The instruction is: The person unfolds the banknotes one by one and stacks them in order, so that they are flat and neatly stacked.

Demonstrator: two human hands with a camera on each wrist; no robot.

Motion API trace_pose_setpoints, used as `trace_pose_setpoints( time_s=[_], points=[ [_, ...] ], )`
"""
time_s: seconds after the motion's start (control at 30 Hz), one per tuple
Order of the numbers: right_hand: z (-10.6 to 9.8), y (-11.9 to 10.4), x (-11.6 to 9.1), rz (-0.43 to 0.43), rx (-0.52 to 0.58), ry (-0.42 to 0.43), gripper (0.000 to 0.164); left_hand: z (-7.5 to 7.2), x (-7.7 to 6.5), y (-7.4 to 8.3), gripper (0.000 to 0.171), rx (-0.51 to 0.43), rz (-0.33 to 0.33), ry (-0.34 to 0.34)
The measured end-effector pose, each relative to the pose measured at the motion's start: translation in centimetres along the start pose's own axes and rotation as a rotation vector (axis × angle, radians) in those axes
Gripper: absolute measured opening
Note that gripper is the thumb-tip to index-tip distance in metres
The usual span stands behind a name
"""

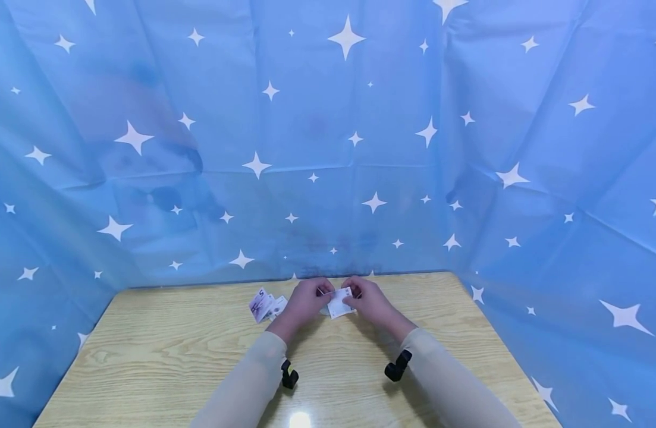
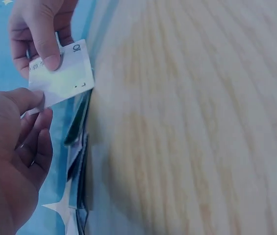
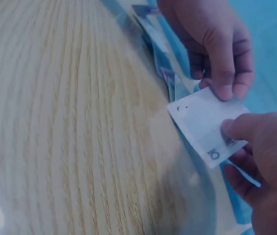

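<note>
Over the far side of the wooden table [image 1: 172,356], we see the left hand [image 1: 306,299] and right hand [image 1: 372,302] pinching 1 pale note [image 1: 340,305], its printed 10 toward the right; it looks nearly square, so we cannot tell its long axis. Leftward lies a purple note [image 1: 259,304], apparently marked 5; beyond hangs a starred curtain [image 1: 306,125].

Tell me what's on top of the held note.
Thumbs of the left hand and right hand press on the note; whatever is printed beneath them is covered.
</note>
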State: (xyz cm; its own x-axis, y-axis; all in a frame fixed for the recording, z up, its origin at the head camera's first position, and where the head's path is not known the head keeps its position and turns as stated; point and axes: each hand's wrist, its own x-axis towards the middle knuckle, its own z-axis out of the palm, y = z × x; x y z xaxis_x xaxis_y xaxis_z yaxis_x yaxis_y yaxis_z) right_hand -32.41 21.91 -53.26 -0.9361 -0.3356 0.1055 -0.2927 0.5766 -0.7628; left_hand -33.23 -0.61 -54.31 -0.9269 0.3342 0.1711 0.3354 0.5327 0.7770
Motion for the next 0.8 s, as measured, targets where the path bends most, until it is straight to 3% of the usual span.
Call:
trace_pose_setpoints(
  time_s=[0.1,0.3,0.47,0.8],
  points=[
    [-0.1,-0.1,-0.3,-0.023,0.047,0.020,0.027,-0.6,-0.5,0.4,0.004,-0.099,0.026,0.012],
    [0.3,-0.4,-1.4,-0.011,0.181,0.085,0.028,-1.3,-1.2,0.5,0.006,-0.247,-0.016,0.030],
    [0.8,-0.6,-2.2,0.031,0.283,0.144,0.021,-1.5,-1.7,0.3,0.008,-0.298,-0.065,0.050],
    [0.9,-2.1,-2.9,0.059,0.370,0.201,0.012,-2.1,-3.0,0.9,0.006,-0.373,-0.064,0.044]
  ],
)
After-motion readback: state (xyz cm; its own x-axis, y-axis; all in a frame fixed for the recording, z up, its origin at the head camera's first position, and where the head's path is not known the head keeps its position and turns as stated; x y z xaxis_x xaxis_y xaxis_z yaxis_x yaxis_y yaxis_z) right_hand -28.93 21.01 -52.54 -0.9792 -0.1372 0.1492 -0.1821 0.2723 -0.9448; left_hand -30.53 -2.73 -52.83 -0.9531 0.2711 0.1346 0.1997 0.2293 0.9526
